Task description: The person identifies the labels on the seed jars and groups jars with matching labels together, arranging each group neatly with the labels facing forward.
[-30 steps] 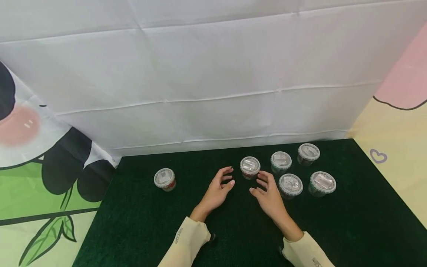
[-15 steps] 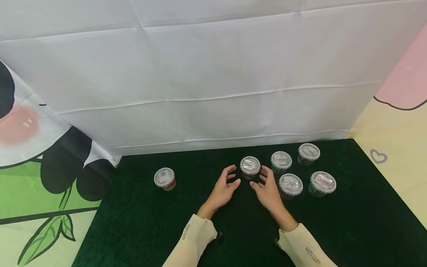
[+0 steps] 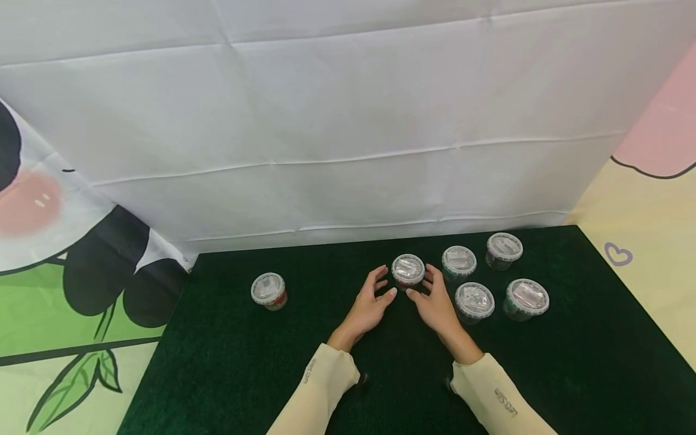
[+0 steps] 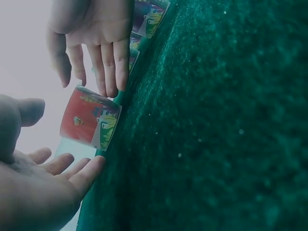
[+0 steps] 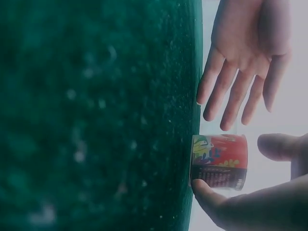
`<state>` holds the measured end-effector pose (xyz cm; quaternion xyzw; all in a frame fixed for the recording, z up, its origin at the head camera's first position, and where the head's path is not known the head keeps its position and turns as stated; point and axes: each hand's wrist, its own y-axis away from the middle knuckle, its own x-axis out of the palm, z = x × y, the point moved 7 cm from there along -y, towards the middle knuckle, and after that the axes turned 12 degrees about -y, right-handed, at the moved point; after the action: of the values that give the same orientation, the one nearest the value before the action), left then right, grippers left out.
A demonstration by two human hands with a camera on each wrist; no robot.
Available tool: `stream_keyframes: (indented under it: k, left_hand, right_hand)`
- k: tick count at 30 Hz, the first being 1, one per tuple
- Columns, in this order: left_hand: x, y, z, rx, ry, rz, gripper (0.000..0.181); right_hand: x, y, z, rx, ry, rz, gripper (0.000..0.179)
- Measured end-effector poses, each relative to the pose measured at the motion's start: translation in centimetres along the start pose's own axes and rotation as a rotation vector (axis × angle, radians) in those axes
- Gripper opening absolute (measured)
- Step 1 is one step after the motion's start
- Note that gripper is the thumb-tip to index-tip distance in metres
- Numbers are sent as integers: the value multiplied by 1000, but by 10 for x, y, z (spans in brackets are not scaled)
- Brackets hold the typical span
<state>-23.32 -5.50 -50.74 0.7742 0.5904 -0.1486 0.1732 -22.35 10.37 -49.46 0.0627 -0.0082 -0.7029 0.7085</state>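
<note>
Between the two hands stands a small round plastic tub [image 3: 408, 270] with a clear lid and a red printed side, upright on the dark green cloth. My left hand [image 3: 370, 308] is at its left, fingers spread and gently bent, with a gap to the tub in the left wrist view. To the right, my right hand [image 3: 437, 308] curves loosely beside the same tub [image 5: 220, 161]. One right fingertip [image 5: 199, 185] overlaps the tub's lower edge in the right wrist view; whether it touches, I cannot tell. Neither hand grips anything.
Several similar lidded tubs stand to the right, the nearest tub [image 3: 475, 301] close beside my right hand. Another red-sided tub [image 3: 269, 292] stands alone at the left. A white cloth backdrop [image 3: 348, 121] rises behind the green-covered table [image 3: 228, 362].
Both hands have moved in closer around the red tub, the left one forward and to the right. The tubs have stayed in place.
</note>
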Motion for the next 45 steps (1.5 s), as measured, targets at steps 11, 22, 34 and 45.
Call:
stream_keyframes:
  k: [11,22,34,45]
  left_hand:
    - [7,-8,0,36,-5,37,58]
    - [10,-8,-1,45,17,35,61]
    - [4,0,-4,105,-3,-9,59]
    - [-8,12,-4,115,-3,-75,44]
  right_hand:
    - [2,-12,-4,-14,-3,11,72]
    - [1,-15,-3,-52,-9,17,69]
    - [1,-10,1,-78,39,43,66]
    - [5,3,6,-49,36,107,63]
